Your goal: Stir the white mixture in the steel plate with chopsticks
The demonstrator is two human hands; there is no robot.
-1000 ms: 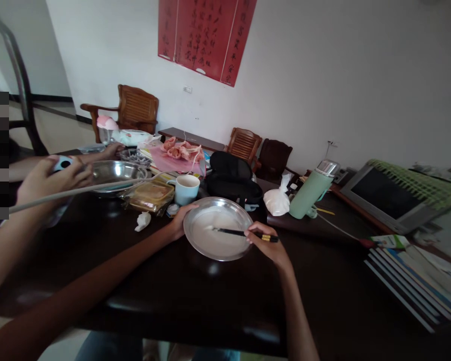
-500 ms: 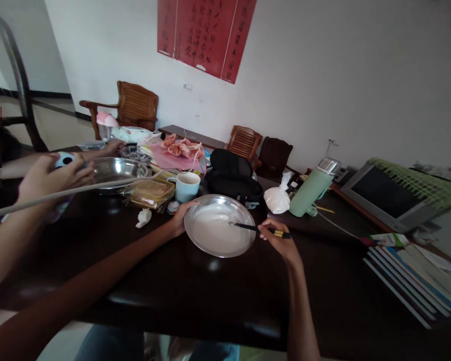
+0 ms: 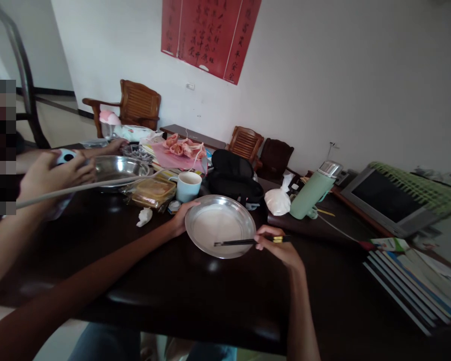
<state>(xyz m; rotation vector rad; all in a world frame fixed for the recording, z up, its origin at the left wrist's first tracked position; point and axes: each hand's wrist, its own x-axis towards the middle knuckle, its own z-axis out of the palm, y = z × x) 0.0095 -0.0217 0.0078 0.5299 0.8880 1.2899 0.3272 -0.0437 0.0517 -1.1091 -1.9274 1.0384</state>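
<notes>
A round metal bowl [image 3: 250,214] stands on the dark table in front of me, with a pale, smooth mixture [image 3: 220,225] in it. My left hand [image 3: 182,218] grips the bowl's left rim, thumb on the edge. In my right hand [image 3: 276,244] is a pair of black chopsticks [image 3: 235,242] with gold bands, held at the bowl's right side. Their tips lie over the near part of the mixture; whether they touch it I cannot tell. Just beyond the bowl are a light blue mug [image 3: 188,187] and an open black case [image 3: 235,175].
At left, another person's hand [image 3: 56,170] holds a white-and-black object beside a second metal bowl [image 3: 122,167]; a cable crosses there. A wrapped food container [image 3: 153,192] and crumpled tissue [image 3: 145,217] lie nearby. Rightward stand a bag of white powder [image 3: 278,202], a green thermos [image 3: 313,193] and stacked books [image 3: 409,286].
The chopstick tips have swept from the middle of the mixture toward the near left side of the bowl. My left hand stays on the rim.
</notes>
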